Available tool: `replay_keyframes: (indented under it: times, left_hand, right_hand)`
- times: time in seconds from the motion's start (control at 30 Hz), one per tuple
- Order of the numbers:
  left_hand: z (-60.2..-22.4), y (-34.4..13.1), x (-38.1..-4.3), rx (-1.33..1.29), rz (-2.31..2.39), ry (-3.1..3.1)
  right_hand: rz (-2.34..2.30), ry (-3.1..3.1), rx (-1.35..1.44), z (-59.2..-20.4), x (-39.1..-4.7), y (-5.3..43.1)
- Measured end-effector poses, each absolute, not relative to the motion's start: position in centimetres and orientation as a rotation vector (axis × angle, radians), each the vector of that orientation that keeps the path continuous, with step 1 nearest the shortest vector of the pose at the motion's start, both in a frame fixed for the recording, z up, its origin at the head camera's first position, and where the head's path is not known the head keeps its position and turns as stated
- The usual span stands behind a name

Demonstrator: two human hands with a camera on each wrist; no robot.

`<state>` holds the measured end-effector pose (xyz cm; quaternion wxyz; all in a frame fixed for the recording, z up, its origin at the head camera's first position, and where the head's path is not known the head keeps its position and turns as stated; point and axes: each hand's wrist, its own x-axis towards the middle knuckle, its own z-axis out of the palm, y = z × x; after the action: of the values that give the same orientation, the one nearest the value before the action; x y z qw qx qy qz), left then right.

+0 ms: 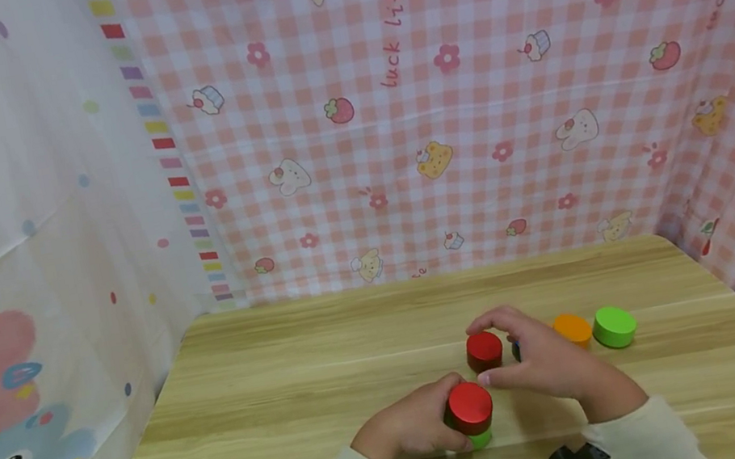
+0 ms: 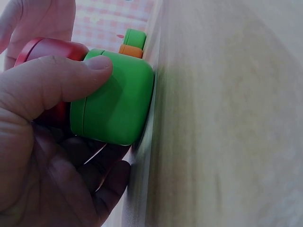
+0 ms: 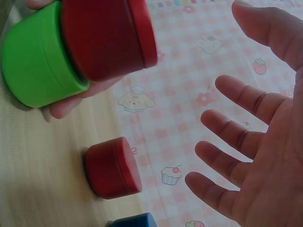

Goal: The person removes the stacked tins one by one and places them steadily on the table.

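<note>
Near the front of the table, a red round lidded tin point(image 1: 469, 403) sits atop a green one point(image 2: 118, 97), with their rims slightly offset. My left hand point(image 1: 416, 422) grips this pair from the left, its thumb crossing the red tin and pressing the green one's side. To the right of the stack, my right hand point(image 1: 545, 358) hovers with its fingers spread point(image 3: 241, 97) and nothing in them. Just past its thumb and fingertips in the head view stands a second red tin point(image 3: 111, 168). A blue tin point(image 3: 135, 221) is mostly hidden behind the right hand in the head view.
An orange tin point(image 1: 572, 329) and another green tin point(image 1: 615, 326) stand in the same row, farther right. The wooden table point(image 1: 275, 377) meets a pink checked cloth point(image 1: 392, 200) at the back and a white printed cloth point(image 1: 58, 317) at the left.
</note>
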<state>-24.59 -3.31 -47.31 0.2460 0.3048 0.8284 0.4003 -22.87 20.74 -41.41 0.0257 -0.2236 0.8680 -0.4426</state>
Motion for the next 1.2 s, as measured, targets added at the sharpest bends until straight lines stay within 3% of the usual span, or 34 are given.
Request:
replay_keyframes:
  times: [1.2]
  left_hand:
    - [-47.7,-3.6,-25.1,0.905,1.153,2.167]
  right_hand:
    - [-1.186,2.515,-0.734,-43.0,-22.8,18.5]
